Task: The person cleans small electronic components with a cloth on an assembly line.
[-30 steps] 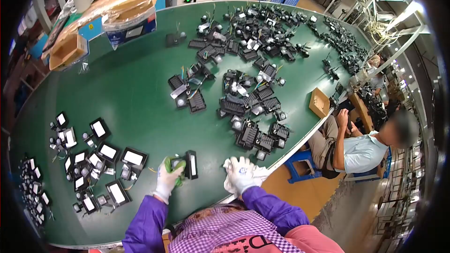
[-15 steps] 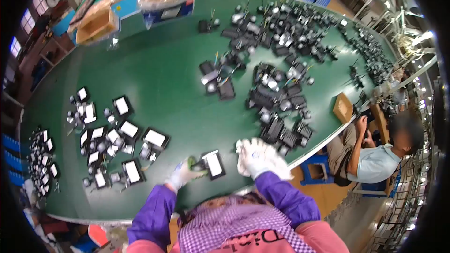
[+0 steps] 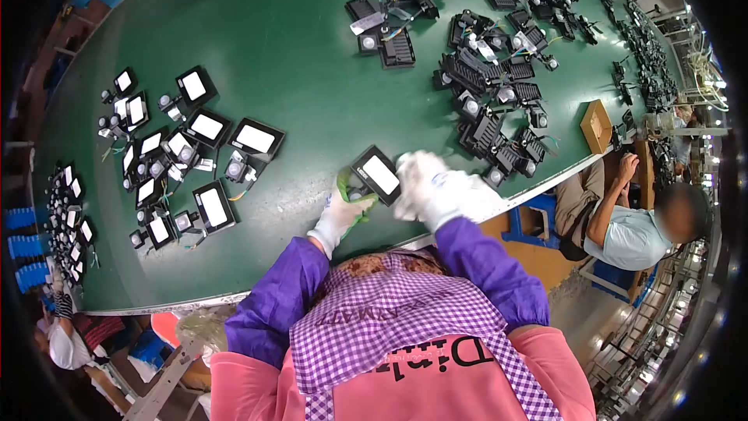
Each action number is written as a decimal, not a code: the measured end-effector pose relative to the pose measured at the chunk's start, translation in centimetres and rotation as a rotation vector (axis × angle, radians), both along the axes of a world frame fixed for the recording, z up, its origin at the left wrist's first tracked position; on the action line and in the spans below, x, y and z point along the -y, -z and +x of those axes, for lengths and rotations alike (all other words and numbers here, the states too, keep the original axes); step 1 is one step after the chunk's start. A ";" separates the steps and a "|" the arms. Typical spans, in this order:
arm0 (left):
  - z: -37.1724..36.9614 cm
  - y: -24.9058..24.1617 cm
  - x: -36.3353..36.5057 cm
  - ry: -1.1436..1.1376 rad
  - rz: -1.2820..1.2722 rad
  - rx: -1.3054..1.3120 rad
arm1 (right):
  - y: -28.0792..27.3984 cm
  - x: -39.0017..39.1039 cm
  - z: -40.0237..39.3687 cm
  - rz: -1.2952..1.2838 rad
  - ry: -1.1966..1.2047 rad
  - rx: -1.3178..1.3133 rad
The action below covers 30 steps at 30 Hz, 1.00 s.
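In the head view my left hand (image 3: 340, 212), in a white glove with green fingertips, grips a small black LED floodlight with a white face (image 3: 379, 175) by its lower left side. The floodlight sits tilted near the table's front edge, face up. My right hand (image 3: 428, 187), white-gloved and a little blurred, closes on a white cloth (image 3: 479, 196) right at the floodlight's right side. Part of the cloth trails toward the table edge.
Face-up floodlights with round sensors (image 3: 209, 126) lie to the left on the green table (image 3: 273, 47). More floodlights (image 3: 483, 132), finned backs showing, are heaped to the right. An open cardboard box (image 3: 597, 126) stands near a seated person (image 3: 635, 230).
The floodlight has turned askew, and my right hand with the cloth has come left against its edge. My left hand still holds it. The camera view has shifted, moving the table upward.
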<state>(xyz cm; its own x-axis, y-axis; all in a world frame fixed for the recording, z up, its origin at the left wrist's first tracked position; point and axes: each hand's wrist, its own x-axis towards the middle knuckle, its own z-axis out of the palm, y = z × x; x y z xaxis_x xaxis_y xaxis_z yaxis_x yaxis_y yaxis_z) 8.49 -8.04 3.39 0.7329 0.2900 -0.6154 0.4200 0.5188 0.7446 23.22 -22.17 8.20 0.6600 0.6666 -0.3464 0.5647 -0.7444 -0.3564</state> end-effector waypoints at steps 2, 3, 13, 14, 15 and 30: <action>0.2 0.4 0.8 -0.054 0.042 -0.023 | 0.4 -0.6 -4.3 -0.048 -0.084 -0.056; 0.1 0.6 1.2 -0.075 0.064 -0.037 | 1.3 -0.8 -6.0 0.042 0.023 0.002; -0.7 2.1 4.0 -0.273 0.034 0.060 | 1.9 0.1 -5.9 -0.142 0.132 -0.079; -0.8 2.0 4.2 -0.277 0.021 0.037 | 2.6 0.1 -5.0 -0.076 0.231 -0.085; -0.8 2.0 4.2 -0.280 0.014 0.018 | 3.4 -0.2 -3.2 -0.003 0.330 -0.088; -0.1 -0.4 -0.9 0.028 -0.356 0.127 | 4.0 -0.5 -0.3 -0.125 0.189 -0.016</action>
